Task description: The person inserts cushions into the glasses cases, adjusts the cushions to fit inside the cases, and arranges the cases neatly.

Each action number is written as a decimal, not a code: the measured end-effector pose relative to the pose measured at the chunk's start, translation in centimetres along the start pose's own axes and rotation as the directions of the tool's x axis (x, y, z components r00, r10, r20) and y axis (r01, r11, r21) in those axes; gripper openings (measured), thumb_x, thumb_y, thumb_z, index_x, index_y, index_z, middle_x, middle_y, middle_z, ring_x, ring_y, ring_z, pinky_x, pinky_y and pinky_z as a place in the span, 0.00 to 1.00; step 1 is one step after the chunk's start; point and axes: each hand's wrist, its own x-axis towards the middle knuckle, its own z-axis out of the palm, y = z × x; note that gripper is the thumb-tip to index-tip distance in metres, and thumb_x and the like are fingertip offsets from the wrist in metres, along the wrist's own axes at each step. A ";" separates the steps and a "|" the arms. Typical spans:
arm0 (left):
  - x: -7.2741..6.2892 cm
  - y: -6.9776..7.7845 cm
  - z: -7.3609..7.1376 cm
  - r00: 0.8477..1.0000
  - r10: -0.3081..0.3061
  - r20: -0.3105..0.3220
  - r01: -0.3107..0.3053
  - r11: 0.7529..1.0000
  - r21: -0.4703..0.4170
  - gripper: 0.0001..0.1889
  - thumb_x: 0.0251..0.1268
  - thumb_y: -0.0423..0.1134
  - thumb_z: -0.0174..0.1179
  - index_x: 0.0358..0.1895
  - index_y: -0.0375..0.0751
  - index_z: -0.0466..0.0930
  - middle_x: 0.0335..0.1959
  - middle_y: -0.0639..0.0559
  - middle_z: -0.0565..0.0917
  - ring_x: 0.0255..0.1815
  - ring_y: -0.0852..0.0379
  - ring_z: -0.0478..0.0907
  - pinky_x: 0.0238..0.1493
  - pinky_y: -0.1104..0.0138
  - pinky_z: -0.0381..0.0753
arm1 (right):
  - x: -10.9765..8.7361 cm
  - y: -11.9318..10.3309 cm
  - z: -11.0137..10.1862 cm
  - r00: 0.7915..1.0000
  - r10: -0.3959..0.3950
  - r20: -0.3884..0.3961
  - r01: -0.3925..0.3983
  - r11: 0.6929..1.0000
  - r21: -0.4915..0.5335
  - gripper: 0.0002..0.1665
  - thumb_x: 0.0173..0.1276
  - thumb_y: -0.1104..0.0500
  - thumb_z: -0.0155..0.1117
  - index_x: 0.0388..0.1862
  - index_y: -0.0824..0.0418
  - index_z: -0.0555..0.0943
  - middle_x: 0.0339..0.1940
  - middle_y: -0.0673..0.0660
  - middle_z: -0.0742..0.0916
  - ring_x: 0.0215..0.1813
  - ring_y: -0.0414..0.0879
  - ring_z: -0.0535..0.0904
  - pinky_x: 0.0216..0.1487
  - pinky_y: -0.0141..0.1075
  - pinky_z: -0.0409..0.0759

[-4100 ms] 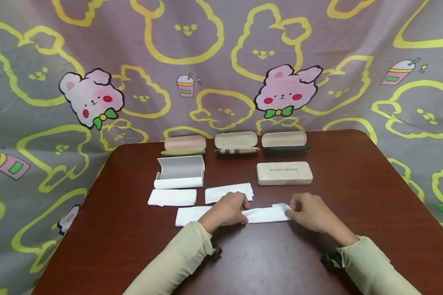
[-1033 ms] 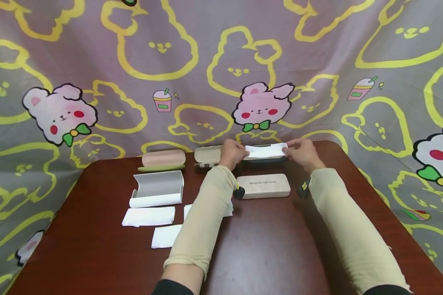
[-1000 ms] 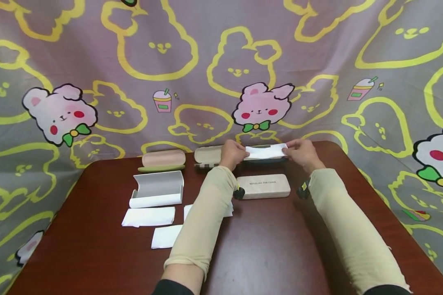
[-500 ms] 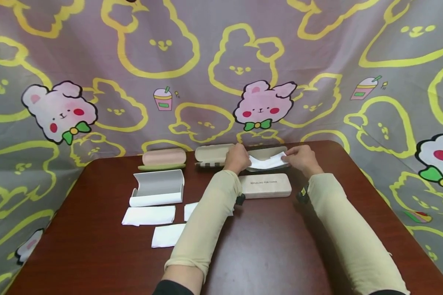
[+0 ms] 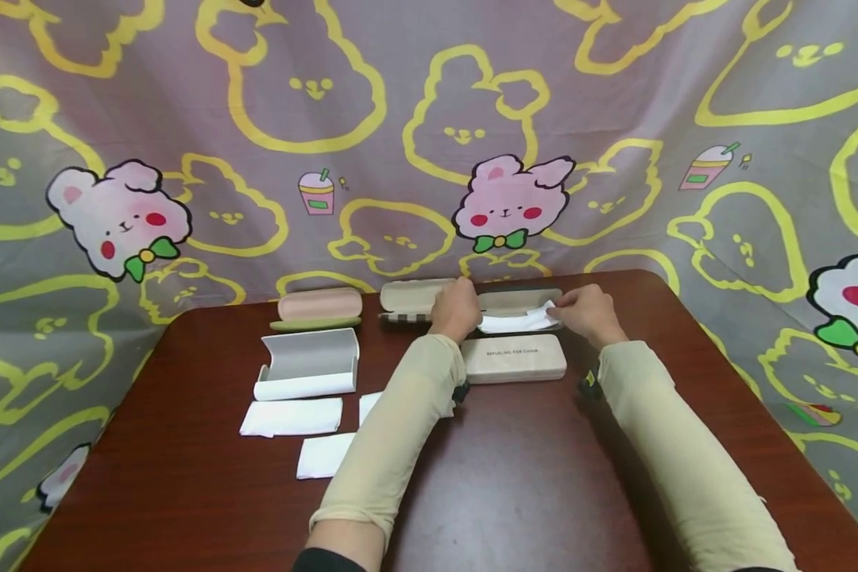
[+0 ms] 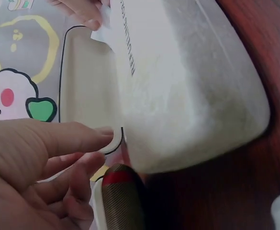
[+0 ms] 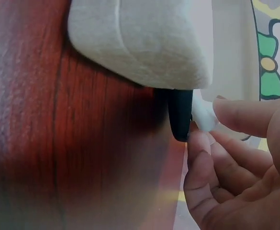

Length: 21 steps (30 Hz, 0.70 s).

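A folded white cloth [image 5: 516, 322] lies along the tray of an open dark glasses case [image 5: 518, 302] at the back of the table. At the cloth's right end, my right hand [image 5: 588, 314] pinches a raised corner between thumb and fingers. The right wrist view shows that white corner [image 7: 205, 115] under the thumb, beside the case's dark end. My left hand [image 5: 457, 308] is at the case's left end, thumb stretched over it and fingers bent below. The cloth's left end is hidden in the left wrist view, and I cannot tell whether this hand holds it.
A shut beige case [image 5: 516, 357] lies just in front. Left of the hands are an open checked case [image 5: 415, 300], a green case with pink lining [image 5: 319, 307] and a white case [image 5: 309, 369]. More folded cloths [image 5: 291, 417] lie nearer, some partly under my left sleeve.
Both hands carried the cloth from the front of the table to the dark case. Over the last second it has sunk from above the case into its tray, the right corner still lifted.
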 end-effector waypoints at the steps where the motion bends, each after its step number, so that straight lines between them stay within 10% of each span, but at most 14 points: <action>1: 0.0 0.0 -0.1 1.000 0.016 -0.016 -0.016 1.000 0.007 0.05 0.61 0.31 0.65 0.28 0.41 0.80 0.32 0.45 0.82 0.33 0.47 0.81 0.24 0.56 0.80 | 0.0 0.1 -0.1 1.000 -0.010 -0.009 0.010 1.000 -0.007 0.17 0.64 0.54 0.72 0.42 0.68 0.89 0.39 0.63 0.89 0.43 0.60 0.78 0.39 0.45 0.75; 9: 0.1 -0.5 -0.6 0.984 0.177 0.022 -0.178 0.980 0.085 0.34 0.45 0.31 0.80 0.61 0.43 0.79 0.53 0.45 0.84 0.62 0.41 0.73 0.68 0.58 0.64 | -0.2 0.5 -0.7 1.000 -0.019 -0.010 0.019 0.999 0.026 0.15 0.64 0.56 0.73 0.42 0.66 0.89 0.39 0.62 0.89 0.44 0.58 0.79 0.41 0.45 0.76; 21: 0.2 -0.7 0.4 0.981 0.192 0.004 -0.192 0.980 0.060 0.43 0.29 0.35 0.88 0.58 0.39 0.77 0.54 0.41 0.83 0.62 0.36 0.71 0.58 0.55 0.76 | -0.9 0.5 -1.0 0.995 -0.020 0.094 0.006 0.989 0.147 0.46 0.59 0.64 0.76 0.75 0.63 0.66 0.53 0.69 0.83 0.51 0.63 0.81 0.53 0.56 0.78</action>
